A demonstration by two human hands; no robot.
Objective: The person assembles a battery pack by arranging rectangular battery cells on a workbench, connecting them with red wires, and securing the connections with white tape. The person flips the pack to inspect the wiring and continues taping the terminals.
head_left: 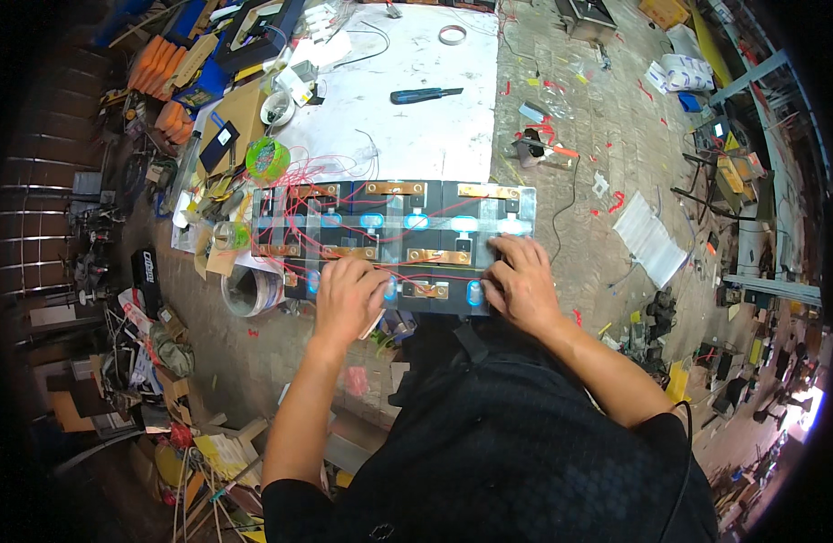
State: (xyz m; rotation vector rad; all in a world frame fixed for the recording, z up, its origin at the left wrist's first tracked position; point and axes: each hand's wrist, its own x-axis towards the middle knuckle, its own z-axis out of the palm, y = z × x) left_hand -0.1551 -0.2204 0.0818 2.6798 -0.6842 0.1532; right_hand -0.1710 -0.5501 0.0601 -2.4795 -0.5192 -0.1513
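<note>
Black pack (412, 237) at centre: copper bars (439, 257) look fitted; red wires (299, 195) sprawl at 10 o'clock, likely unfinished. Left hand (351, 294), 7 o'clock, fingers curled; right hand (522, 282), 4 o'clock, loosely spread. Can't tell if pinching.

Both hands (349, 295) (523, 284), backs upward and loosely curled, sit apart.

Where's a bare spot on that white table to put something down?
On the white table, between the blue knife and the black block. There's room between the knife and tape ring too. Its left is crowded: red wires, a green round thing.
</note>
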